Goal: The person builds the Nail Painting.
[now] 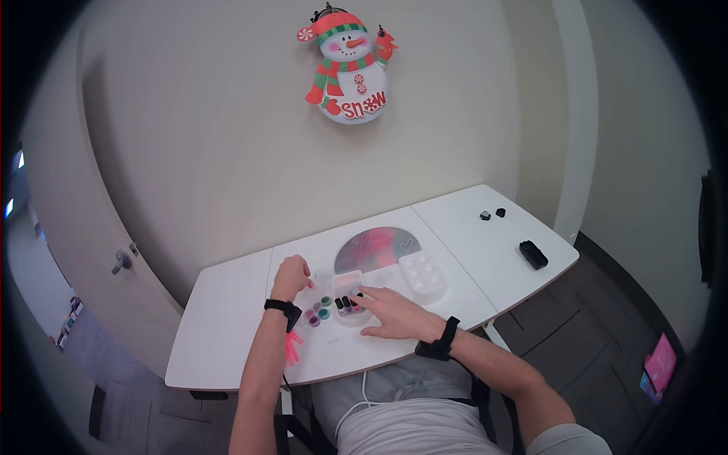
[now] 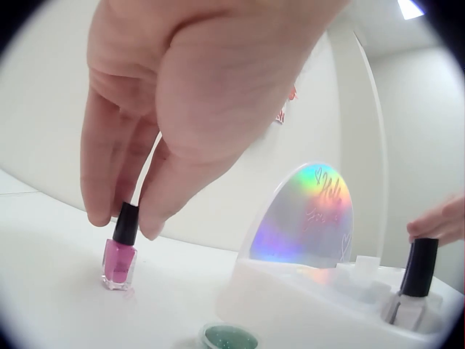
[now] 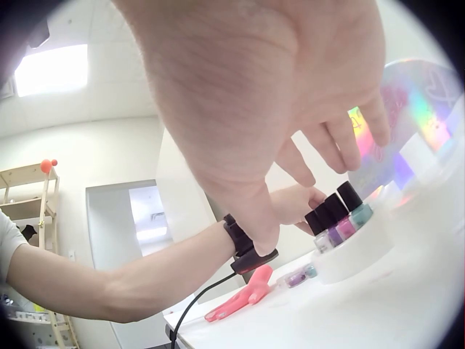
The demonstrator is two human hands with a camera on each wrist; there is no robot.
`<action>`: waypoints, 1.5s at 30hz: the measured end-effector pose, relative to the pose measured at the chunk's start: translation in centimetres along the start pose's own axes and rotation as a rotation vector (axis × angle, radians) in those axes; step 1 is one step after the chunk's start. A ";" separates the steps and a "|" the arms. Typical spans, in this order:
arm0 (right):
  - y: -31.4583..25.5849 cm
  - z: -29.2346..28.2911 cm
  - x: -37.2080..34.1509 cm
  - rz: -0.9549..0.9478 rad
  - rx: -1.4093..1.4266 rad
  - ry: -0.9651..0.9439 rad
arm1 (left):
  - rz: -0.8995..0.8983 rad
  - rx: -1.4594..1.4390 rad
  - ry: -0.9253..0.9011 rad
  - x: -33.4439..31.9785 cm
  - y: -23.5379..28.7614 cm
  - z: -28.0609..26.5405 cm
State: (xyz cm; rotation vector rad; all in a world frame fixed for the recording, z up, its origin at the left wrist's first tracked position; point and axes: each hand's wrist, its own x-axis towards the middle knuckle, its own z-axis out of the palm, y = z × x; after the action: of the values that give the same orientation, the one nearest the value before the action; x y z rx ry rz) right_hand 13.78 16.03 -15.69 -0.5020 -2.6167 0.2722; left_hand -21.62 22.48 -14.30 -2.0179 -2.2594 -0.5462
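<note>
My left hand (image 1: 290, 279) pinches the black cap of a pink nail polish bottle (image 2: 118, 263) between fingertips and thumb. The bottle stands upright at the white tabletop, left of a white organizer (image 1: 350, 318). In the organizer's front, several black-capped nail polish bottles (image 3: 341, 218) sit in a row, with clear, purple, pink and teal colours. My right hand (image 1: 394, 312) is over these bottles, palm down with fingers extended and nothing gripped. In the left wrist view its fingertips (image 2: 439, 222) are right at the cap of a clear bottle (image 2: 414, 291).
Several small glitter pots (image 1: 324, 301) lie between my hands. A pink model hand (image 3: 243, 294) lies near the table's front edge. Behind the organizer rises an iridescent rounded panel (image 1: 379, 246); a white holed stand (image 1: 423, 277) is at right. A black case (image 1: 533, 255) lies far right.
</note>
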 end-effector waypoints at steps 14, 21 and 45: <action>0.6 1.1 0.2 -0.057 0.044 0.121 | 0.179 -0.325 -0.187 -11.9 11.8 -9.6; 0.1 0.4 0.3 -0.022 0.098 0.124 | 0.285 -0.281 -0.200 -11.1 12.9 -6.7; 0.1 0.1 0.4 0.022 0.117 0.132 | -0.050 0.092 -0.052 -9.5 5.1 -6.0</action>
State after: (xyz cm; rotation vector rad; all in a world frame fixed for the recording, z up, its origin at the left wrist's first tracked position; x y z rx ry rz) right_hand 13.46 16.22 -15.63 -0.4912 -2.4520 0.3838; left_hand -16.42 12.02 -10.24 -1.9592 -2.3241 -0.3900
